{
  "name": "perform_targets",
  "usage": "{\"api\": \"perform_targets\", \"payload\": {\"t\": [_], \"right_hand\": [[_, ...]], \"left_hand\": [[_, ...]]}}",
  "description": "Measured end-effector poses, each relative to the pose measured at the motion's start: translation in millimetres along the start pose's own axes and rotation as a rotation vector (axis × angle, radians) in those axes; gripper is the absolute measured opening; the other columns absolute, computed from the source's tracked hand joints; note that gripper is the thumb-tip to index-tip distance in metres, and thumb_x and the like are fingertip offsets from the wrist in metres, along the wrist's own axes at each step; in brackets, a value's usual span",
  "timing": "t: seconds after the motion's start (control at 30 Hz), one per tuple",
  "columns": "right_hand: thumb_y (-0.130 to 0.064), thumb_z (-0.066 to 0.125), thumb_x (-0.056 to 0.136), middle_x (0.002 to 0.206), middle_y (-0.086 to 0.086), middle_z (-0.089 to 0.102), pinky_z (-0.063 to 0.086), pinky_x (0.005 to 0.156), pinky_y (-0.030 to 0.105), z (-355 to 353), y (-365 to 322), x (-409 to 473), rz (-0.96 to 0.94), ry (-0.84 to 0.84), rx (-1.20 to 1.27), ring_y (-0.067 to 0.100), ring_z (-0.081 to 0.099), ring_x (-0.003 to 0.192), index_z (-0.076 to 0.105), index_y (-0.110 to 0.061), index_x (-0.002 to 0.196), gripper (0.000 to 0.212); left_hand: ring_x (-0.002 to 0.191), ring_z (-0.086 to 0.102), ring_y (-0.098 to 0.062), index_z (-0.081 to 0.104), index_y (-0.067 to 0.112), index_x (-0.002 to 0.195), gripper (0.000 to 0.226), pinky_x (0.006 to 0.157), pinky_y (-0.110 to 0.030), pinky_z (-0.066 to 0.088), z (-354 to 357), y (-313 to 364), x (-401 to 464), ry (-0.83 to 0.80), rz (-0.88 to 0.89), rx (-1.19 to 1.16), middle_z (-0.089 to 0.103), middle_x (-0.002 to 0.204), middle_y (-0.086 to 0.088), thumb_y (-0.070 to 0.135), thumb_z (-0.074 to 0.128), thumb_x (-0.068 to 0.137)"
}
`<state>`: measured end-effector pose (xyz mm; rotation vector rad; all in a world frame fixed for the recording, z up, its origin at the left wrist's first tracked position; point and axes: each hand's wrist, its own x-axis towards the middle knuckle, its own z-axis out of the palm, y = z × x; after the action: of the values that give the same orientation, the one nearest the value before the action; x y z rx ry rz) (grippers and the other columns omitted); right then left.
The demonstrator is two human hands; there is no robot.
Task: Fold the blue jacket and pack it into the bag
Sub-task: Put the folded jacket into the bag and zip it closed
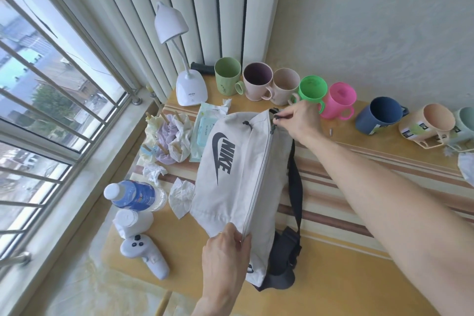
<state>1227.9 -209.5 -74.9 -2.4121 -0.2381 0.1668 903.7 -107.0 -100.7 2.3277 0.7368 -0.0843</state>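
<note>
Both hands grip the bag on the table: left hand clamped on its near end, right hand pinching the zipper pull at the far end. No jacket shows. A hard tug could knock the cups just beside.

Left hand: seen from the back, entering from the lower edge, wrist bent upward; fingers curled and thumb pressed in a closed grip on the near end of the bag. Right hand: held at the far end, bare forearm stretched out from the lower right; fingertips pinched together on the zip pull, palm turned down.
</note>
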Motion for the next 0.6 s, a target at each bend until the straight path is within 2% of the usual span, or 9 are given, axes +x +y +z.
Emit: {"api": "perform_targets", "payload": {"t": [0.03,0.13,0.2,0.3,0.33,0.43,0.5,0.6], "right_hand": [[-0.013,0.085,0.074,0.103,0.011,0.079,0.047,0.106,0.031,0,1,10,0.017,0.028,0.005,0.023,0.064,0.121,0.082,-0.010,0.095,0.021],[-0.012,0.083,0.078,0.104,0.013,0.079,0.053,0.093,0.030,-3,1,27,0.075,0.109,0.005,0.024,0.072,0.104,0.081,-0.006,0.099,0.022],[-0.011,0.080,0.079,0.103,0.013,0.079,0.056,0.090,0.032,0,5,24,0.109,0.168,0.056,0.021,0.073,0.100,0.081,-0.006,0.097,0.019],[-0.020,0.073,0.084,0.103,0.010,0.078,0.055,0.085,0.031,18,12,-16,0.093,0.130,0.017,0.020,0.071,0.093,0.079,-0.011,0.101,0.020],[-0.024,0.070,0.088,0.109,0.008,0.075,0.054,0.089,0.033,24,14,-39,0.058,0.079,-0.012,0.022,0.069,0.096,0.075,-0.013,0.110,0.026],[-0.033,0.059,0.098,0.135,0.007,0.055,0.044,0.104,0.036,39,14,-129,-0.112,-0.075,-0.010,0.022,0.054,0.124,0.056,-0.019,0.138,0.042],[-0.038,0.052,0.101,0.150,0.009,0.042,0.039,0.110,0.036,50,15,-187,-0.195,-0.133,-0.022,0.024,0.042,0.138,0.046,-0.026,0.147,0.048],[-0.044,0.044,0.103,0.163,0.013,0.027,0.037,0.114,0.042,69,27,-246,-0.215,-0.337,-0.201,0.030,0.028,0.149,0.028,-0.038,0.154,0.054]], "left_hand": [[0.052,0.059,-0.021,0.054,0.020,0.068,0.032,0.051,-0.035,0.049,1,-2,1,-0.005,-0.008,0.007,0.063,0.053,0.005,0.036,0.078,0.081],[0.055,0.061,-0.022,0.054,0.021,0.069,0.031,0.055,-0.039,0.052,1,-6,2,-0.022,-0.016,-0.008,0.063,0.054,0.005,0.038,0.077,0.082],[0.057,0.061,-0.021,0.053,0.021,0.070,0.031,0.057,-0.039,0.052,0,-9,4,-0.030,-0.015,-0.017,0.063,0.056,0.005,0.038,0.075,0.084],[0.059,0.057,-0.018,0.047,0.022,0.076,0.030,0.056,-0.035,0.048,2,-12,3,-0.032,0.015,-0.027,0.059,0.061,0.006,0.038,0.069,0.088],[0.062,0.055,-0.016,0.046,0.024,0.079,0.028,0.056,-0.033,0.046,2,-12,2,-0.026,0.038,-0.031,0.058,0.067,0.008,0.039,0.067,0.089],[0.081,0.054,-0.011,0.053,0.029,0.098,0.017,0.063,-0.026,0.044,3,-14,-5,0.017,0.123,-0.040,0.056,0.099,0.013,0.044,0.061,0.095],[0.095,0.055,-0.012,0.056,0.030,0.116,0.022,0.070,-0.023,0.045,5,-22,-12,0.037,0.165,-0.005,0.054,0.118,0.011,0.045,0.056,0.100],[0.121,0.052,-0.018,0.051,0.025,0.140,0.036,0.092,-0.027,0.051,19,-46,-23,-0.026,0.253,0.138,0.052,0.143,0.005,0.037,0.045,0.106]]}}
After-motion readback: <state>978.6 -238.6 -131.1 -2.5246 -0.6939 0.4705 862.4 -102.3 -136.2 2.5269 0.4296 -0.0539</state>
